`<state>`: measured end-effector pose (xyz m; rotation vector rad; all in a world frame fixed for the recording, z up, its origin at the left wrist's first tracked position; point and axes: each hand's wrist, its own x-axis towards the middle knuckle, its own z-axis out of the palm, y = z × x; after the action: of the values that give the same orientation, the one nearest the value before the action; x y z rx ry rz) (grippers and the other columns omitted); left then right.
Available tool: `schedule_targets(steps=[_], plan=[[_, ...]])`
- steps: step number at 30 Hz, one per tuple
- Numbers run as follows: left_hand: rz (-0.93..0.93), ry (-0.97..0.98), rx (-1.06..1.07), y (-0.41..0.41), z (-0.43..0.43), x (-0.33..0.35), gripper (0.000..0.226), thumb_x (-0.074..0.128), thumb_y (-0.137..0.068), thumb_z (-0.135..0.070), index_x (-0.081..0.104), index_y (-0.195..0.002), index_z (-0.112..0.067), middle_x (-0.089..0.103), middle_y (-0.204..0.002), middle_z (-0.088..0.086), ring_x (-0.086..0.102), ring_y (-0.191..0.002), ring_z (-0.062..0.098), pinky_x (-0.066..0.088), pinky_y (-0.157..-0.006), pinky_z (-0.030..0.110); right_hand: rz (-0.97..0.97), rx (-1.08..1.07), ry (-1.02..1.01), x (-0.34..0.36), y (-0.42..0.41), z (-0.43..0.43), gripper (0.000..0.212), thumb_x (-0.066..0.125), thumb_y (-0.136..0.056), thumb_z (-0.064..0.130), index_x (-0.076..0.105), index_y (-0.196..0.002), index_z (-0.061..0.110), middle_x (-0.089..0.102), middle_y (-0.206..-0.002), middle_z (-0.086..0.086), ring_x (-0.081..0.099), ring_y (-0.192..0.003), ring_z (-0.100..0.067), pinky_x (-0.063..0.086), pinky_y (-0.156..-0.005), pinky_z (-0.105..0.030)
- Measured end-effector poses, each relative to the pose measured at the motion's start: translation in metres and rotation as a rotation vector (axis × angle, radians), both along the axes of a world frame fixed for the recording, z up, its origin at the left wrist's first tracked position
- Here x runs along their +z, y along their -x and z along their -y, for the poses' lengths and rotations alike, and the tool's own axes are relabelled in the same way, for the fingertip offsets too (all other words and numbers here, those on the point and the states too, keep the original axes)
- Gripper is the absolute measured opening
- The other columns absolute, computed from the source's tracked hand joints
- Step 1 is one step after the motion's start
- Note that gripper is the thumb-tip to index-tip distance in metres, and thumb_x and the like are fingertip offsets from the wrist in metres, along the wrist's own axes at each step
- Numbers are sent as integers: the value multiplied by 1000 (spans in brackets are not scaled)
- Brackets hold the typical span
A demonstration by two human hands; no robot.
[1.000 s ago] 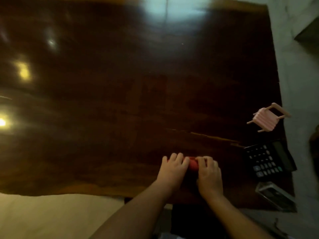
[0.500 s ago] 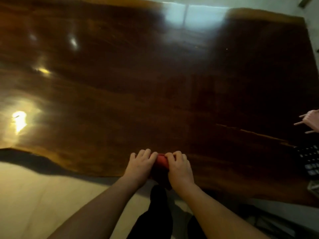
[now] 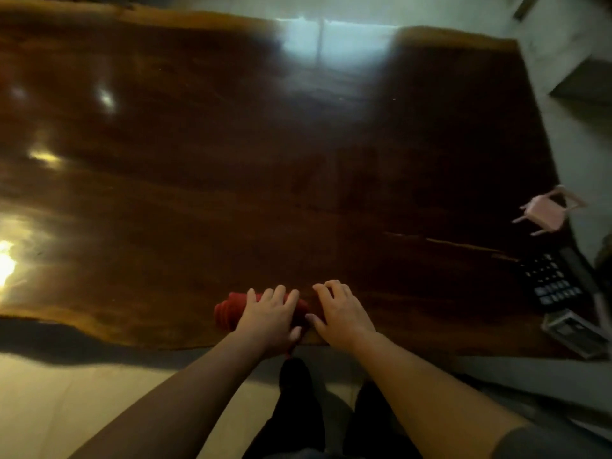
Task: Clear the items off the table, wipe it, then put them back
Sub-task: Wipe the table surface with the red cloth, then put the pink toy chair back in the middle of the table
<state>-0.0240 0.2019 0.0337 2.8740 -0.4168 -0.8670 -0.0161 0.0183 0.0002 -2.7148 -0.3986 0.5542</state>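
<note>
A red cloth (image 3: 228, 309) lies bunched near the front edge of the dark glossy wooden table (image 3: 265, 160). My left hand (image 3: 270, 318) presses down on the cloth, with its left end sticking out past my fingers. Just to the right of the cloth, my right hand (image 3: 339, 313) rests flat on the wood with its fingers spread. At the table's right edge lie a small pink toy chair (image 3: 546, 212), a black calculator (image 3: 553, 281) and a clear plastic box (image 3: 574, 332).
Pale floor shows beyond the far and right edges of the table. Bright light glares off the wood at the left. My dark trousers are visible below the front edge.
My right hand has come off the red cloth and now lies on the wood beside it. The cloth has shifted left under my left hand. The view has swung back right.
</note>
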Motion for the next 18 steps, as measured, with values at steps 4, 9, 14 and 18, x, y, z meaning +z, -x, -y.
schedule_targets(steps=[4,9,14,18], plan=[[-21,83,-6,-18,48,27,64,50,-87,-56,31,-140,-27,49,-132,3,50,-116,23,43,-94,44,21,-180,73,31,-4,72,51,56,-89,52,40,-133,33,45,-127,4,48,-104,-10,47,-81,-26],[48,103,-7,-44,107,68,52,52,-93,-46,39,-136,-20,55,-126,5,57,-109,21,48,-82,33,76,-272,99,76,-22,166,47,53,-93,49,43,-134,29,50,-125,5,52,-102,-8,47,-75,-23],[230,94,58,-55,157,119,40,53,-95,-40,45,-127,-17,56,-120,6,57,-107,22,51,-85,37,159,-247,63,123,-42,231,52,48,-93,55,44,-135,24,49,-129,0,51,-112,-16,52,-85,-34],[408,91,71,-63,203,148,50,50,-94,-47,42,-133,-16,54,-122,7,54,-110,24,50,-85,38,223,-194,42,161,-51,270,63,47,-90,62,41,-138,23,46,-134,-3,46,-119,-21,49,-92,-39]])
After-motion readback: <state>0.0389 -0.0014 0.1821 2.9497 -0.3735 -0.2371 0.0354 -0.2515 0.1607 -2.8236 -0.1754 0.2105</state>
